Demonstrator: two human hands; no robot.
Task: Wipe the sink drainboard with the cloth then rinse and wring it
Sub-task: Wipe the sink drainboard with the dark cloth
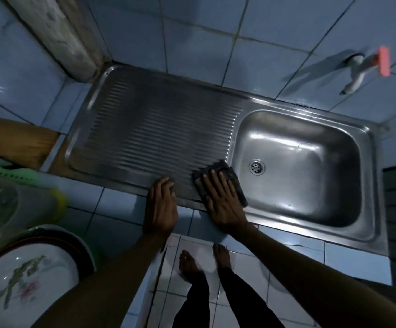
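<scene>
- Cloth (225, 181), dark and folded flat, is lying at the near right corner of the ribbed drainboard (154, 129), right beside the edge of the sink basin (298, 162).
- Right hand (223, 202) is pressing down on the cloth with its fingers straight and slightly spread, palm over the steel rim at the front.
- Left hand (161, 207) is resting just beside it, flat and holding nothing, fingertips touching the drainboard's front edge and the palm lying over the tiled tabletop (111, 204).
- Both hands are sitting close together but not touching.
- Basin is showing a round drain (257, 167) near its left side.
- Wall tap (357, 74) with a pink handle is sticking out of the blue tiles, above and behind the basin's far right.
- Plate (26, 275) with a flower pattern is sitting at the lower left, with blurred plastic ware (14, 185) behind it.
- Bare feet (204, 261) are standing on the pale floor tiles below the tabletop.
</scene>
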